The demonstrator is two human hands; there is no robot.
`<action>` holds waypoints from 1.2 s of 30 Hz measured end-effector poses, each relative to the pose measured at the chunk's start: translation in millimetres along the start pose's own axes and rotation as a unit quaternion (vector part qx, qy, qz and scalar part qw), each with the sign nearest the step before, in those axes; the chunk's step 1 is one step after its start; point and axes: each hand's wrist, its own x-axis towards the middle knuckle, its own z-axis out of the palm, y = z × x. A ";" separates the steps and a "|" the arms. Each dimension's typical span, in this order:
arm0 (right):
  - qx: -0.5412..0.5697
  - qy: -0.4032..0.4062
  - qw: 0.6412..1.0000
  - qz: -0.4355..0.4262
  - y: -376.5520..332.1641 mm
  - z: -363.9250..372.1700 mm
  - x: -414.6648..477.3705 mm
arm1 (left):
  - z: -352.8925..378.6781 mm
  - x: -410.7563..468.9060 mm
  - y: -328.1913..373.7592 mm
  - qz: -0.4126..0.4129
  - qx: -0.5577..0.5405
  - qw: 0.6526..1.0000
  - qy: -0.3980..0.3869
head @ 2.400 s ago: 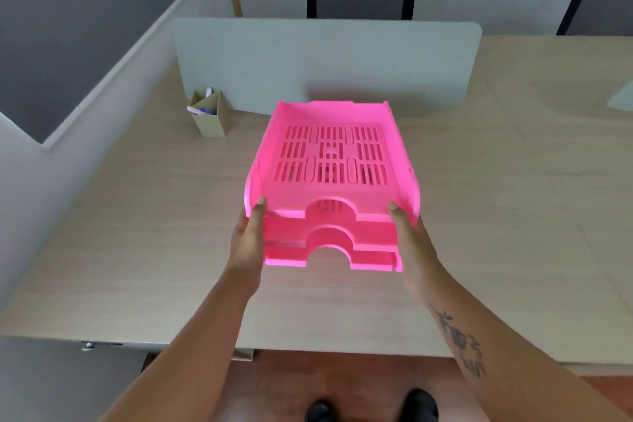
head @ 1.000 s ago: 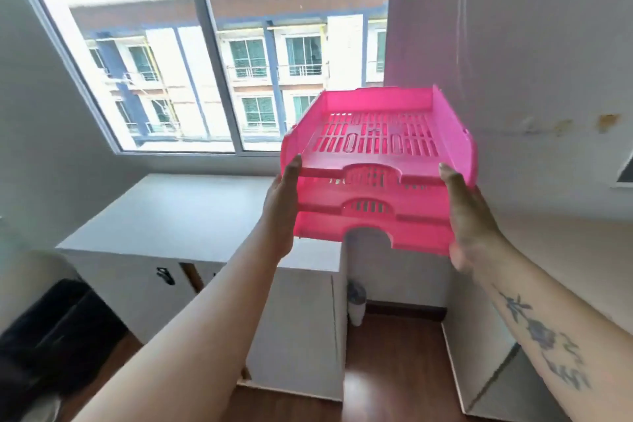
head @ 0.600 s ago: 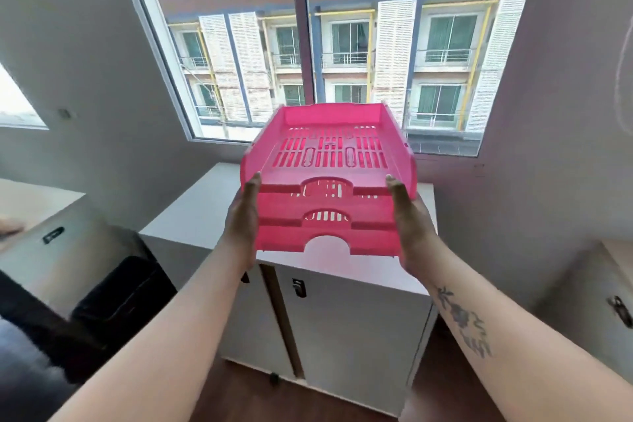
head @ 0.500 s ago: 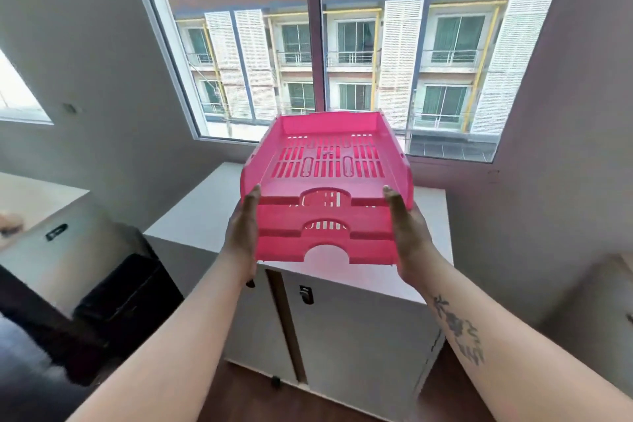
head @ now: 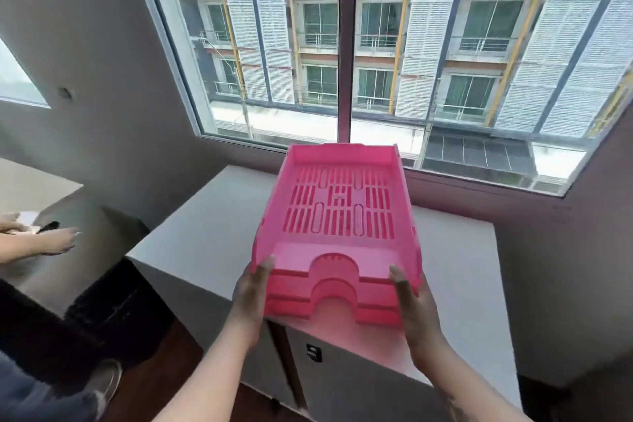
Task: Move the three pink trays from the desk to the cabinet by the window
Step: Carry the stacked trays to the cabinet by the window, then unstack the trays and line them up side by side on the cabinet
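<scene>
Left hand (head: 251,298) and right hand (head: 412,307) clamp the near corners of the pink trays (head: 337,233), thumbs on the top rim, other fingers hidden underneath. Stack of three, nested, over the white cabinet (head: 205,236) top below the window (head: 342,55); can't tell whether it's touching down.

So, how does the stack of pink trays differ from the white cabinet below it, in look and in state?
The pink trays are bright, slightly see-through plastic with a slotted base; the white cabinet is plain and opaque. The trays are held from both sides by the left hand and right hand; the cabinet stands on the floor under the window. The trays cover only part of the cabinet top. Both are rectangular.
</scene>
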 end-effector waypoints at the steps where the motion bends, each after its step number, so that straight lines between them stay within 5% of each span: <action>1: -0.010 -0.002 1.000 0.001 -1.8 -1.8 2.9 | -2.4 0.4 2.7 0.007 0.011 1.000 -0.007; 6: -0.038 -0.001 0.999 0.023 -34.1 -22.9 37.5 | -18.3 26.4 51.9 0.089 0.096 0.991 0.008; 14: -0.203 0.007 0.979 0.030 -80.8 -8.9 111.6 | 6.6 69.4 104.7 0.058 0.260 0.963 -0.029; 18: -0.177 0.026 0.984 0.002 -94.3 17.1 102.1 | -17.1 82.0 116.9 0.063 0.269 0.960 -0.033; 30: -0.129 -0.015 0.990 -0.048 -81.9 235.7 127.6 | -217.8 194.5 155.0 0.065 0.289 0.952 0.080; 36: -0.170 0.037 0.985 0.004 -54.3 320.2 131.1 | -272.5 236.6 145.4 0.047 0.271 0.960 0.060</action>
